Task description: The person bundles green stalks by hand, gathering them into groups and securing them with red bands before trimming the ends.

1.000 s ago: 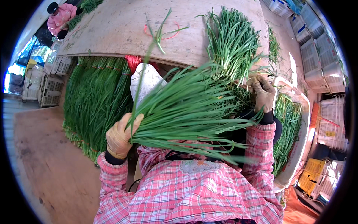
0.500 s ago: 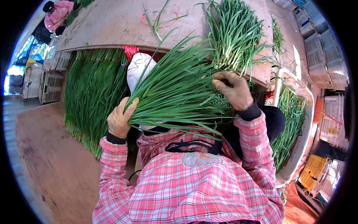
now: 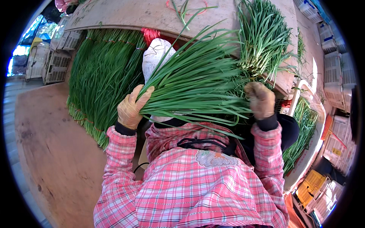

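Observation:
My left hand (image 3: 130,106), in a tan glove, is closed around the gathered end of a bunch of garlic chives (image 3: 197,81). The long green leaves fan out to the right across my lap. Beside the loose leaf ends is my gloved right hand (image 3: 261,99), its fingers curled in and slightly blurred. What that hand grips, if anything, is hidden. A loose pile of chives (image 3: 262,41) with pale stem ends lies on the board ahead of it.
Tied chive bundles (image 3: 104,79) stand packed at left, by a brown board (image 3: 57,140). A white sack-like thing (image 3: 156,53) and red ties (image 3: 150,35) lie under the worktable edge (image 3: 114,15). At right is a white basket (image 3: 317,133) of chives, with stacked crates (image 3: 334,72) beyond.
My right hand has moved slightly down and right and its fingers have curled tighter. My left hand still grips the chives. The view has shifted, so the surroundings sit differently.

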Available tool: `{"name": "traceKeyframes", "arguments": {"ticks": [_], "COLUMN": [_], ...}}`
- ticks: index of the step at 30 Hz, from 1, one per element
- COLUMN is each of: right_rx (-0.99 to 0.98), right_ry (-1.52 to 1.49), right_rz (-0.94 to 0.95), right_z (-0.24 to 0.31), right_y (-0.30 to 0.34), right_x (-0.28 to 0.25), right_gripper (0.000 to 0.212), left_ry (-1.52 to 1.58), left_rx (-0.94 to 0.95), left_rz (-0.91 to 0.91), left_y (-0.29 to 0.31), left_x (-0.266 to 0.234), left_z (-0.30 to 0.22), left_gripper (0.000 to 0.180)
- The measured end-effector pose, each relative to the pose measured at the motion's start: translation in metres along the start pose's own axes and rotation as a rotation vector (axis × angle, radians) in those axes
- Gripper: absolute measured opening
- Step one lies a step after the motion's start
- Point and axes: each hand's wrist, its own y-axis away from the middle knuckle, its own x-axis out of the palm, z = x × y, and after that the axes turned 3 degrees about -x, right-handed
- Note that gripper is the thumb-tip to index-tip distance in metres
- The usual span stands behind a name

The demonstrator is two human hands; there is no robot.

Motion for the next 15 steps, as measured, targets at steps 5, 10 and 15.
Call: {"name": "traceKeyframes", "arguments": {"ticks": [5, 10, 15], "right_rx": [-0.051, -0.047, -0.306], "right_ry": [0.409, -0.233, -0.084], "right_rz": [-0.015, 0.036, 0.058], "right_z": [0.007, 0.06, 0.065], "right_y": [-0.011, -0.013, -0.009], "right_x": [-0.041, -0.027, -0.015], "right_gripper": [0.025, 0.014, 0.022], "left_ry": [0.063, 0.038, 0.034], "left_rx": [-0.033, -0.029, -0.022], "left_rz": [0.042, 0.044, 0.066], "left_y": [0.002, -0.001, -0.005], "left_x": [0.0, -0.003, -0.005], "left_z": [-0.002, -0.005, -0.008], "left_gripper": [0.064, 0.063, 0.054]}}
